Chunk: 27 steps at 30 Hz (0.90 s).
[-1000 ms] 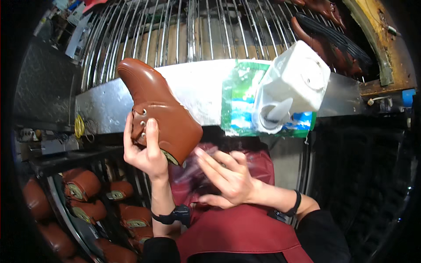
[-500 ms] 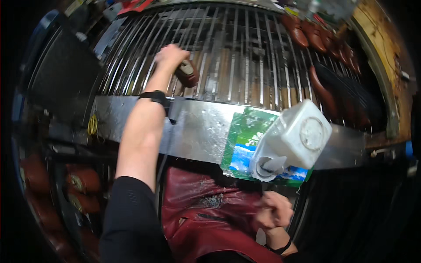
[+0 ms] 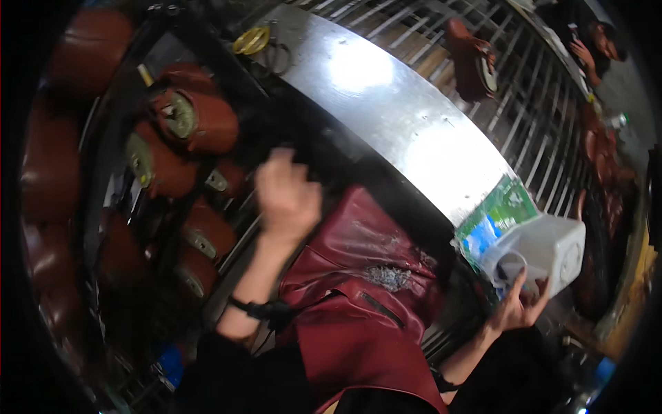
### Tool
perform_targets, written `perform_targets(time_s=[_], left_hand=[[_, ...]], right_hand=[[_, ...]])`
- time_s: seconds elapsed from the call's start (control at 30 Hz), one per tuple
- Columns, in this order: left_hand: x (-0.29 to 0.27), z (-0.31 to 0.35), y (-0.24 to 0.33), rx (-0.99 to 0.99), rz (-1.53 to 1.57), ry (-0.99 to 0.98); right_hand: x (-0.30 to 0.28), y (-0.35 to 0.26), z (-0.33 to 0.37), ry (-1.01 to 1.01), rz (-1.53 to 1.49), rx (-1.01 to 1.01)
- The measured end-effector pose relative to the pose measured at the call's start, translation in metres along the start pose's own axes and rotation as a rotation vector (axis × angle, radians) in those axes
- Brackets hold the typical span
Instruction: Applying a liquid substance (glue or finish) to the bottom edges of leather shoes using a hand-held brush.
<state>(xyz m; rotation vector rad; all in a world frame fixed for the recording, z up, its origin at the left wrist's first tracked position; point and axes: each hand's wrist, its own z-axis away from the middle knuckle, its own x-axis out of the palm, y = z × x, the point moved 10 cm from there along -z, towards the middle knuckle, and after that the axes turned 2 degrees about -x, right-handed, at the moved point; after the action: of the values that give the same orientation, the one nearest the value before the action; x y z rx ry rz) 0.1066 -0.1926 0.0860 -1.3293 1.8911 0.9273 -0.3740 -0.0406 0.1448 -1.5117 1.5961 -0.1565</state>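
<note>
My left hand (image 3: 286, 196) is raised in front of a rack of brown leather shoes on lasts (image 3: 200, 121), apart from them. Motion smears its fingers, and nothing shows in it. My right hand (image 3: 520, 307) is at the near side of a white plastic jug (image 3: 555, 252), thumb and fingers apart, fingertips at or against its round opening. The jug lies tilted on a green and blue printed sheet (image 3: 500, 214) at the bench edge. One brown shoe on a last (image 3: 472, 65) rests on the metal slats, away from both hands.
A shiny metal ledge (image 3: 386, 93) edges the slatted bench. Yellow rings (image 3: 252, 41) hang at its left end. Larger brown leather pieces (image 3: 52, 165) line the far left. More brown shoes (image 3: 600, 148) lie at right. Another person (image 3: 593, 52) is at the upper right. A dark red apron (image 3: 365, 290) covers my lap.
My left hand has left the shoe on the slats and swung left toward the shoe rack. My right hand has moved from the apron to the jug. The view has turned left.
</note>
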Motion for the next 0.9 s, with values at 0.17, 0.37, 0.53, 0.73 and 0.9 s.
perform_targets(time_s=[0.17,0.37,0.53,0.73,0.9], left_hand=[[-0.006,0.109,-0.219,-1.301,-0.064,-0.753],[-0.008,0.114,-0.235,-0.942,0.726,-0.146],[0.002,0.112,-0.181,-1.184,0.902,-0.263],[-0.002,0.052,0.014,-0.261,0.339,-0.391],[0.051,0.015,0.034,-0.6,1.478,-0.353]], right_hand=[[0.008,0.007,0.001,-0.044,-0.02,-0.08],[0.006,0.022,0.005,-0.201,-0.022,-0.01],[-0.001,0.009,0.011,-0.207,-0.06,0.084],[-0.021,0.031,0.032,-0.124,-0.47,0.357],[-0.048,0.017,0.048,-0.147,-0.156,0.075]])
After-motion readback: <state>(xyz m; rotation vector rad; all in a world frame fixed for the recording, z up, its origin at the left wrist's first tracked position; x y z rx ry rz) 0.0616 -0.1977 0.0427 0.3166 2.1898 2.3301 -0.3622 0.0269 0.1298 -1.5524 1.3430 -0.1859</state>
